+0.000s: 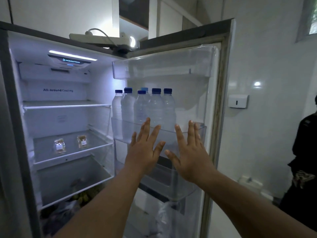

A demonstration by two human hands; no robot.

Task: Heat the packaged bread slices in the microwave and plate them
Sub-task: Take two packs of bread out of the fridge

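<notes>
The fridge stands open, its door swung out to the right. Two small clear packets of bread lie on the third glass shelf: one packet at the left, the other packet a little right of it. My left hand and my right hand are held up side by side in front of the door bins, fingers straight and spread, holding nothing. Both hands are well right of the packets.
Several water bottles with blue caps stand in the door's middle bin. The lower fridge shelves hold dark bagged produce. A person in dark clothes stands at the far right by the white wall. A power strip lies on the fridge top.
</notes>
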